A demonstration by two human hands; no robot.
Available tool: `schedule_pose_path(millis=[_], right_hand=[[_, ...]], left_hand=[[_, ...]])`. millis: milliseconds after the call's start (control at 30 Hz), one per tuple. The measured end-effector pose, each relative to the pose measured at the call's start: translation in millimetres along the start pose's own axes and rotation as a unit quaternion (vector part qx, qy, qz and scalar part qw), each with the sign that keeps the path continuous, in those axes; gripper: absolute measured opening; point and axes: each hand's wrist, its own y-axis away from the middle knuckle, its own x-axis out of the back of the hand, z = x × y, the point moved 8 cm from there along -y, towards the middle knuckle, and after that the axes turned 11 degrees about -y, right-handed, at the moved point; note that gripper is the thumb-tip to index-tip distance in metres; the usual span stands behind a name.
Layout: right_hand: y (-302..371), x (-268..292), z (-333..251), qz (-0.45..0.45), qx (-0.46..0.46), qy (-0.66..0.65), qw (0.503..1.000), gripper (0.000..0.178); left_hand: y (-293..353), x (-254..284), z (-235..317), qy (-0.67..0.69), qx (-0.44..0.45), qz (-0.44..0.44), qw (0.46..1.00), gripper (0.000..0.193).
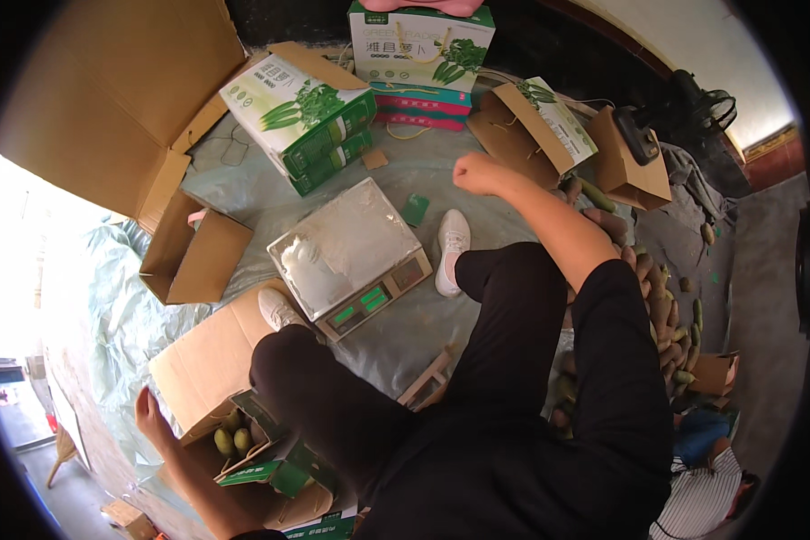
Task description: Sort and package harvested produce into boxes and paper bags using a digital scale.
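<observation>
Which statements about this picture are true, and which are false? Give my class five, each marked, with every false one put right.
1. The scale stands between the person's two shoes. True.
2. The right hand is resting on the scale. False: it is off the scale, to its right.
3. Green vegetables lie in a box near the left hand. True.
4. The big vegetable heap is on the person's left. False: it is on the right.
5. A broom shows at the lower left of the view. True.
</observation>
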Motion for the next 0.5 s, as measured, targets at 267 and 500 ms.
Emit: schedule_pose_path(millis=[267,500], right_hand=[[13.5,8.1,117.8,0.07,-0.07,-0.006,0.995,0.018],[14.7,-43.7,213.1,0.009,-0.141,0.024,0.99,0.016]], left_hand=[[50.1,-128.5,338.9,0.108,-0.222,-0.197,0.949,0.02],[106.0,-222.2,384.1,-0.038,-0.372,-0.26,0.89,0.022]])
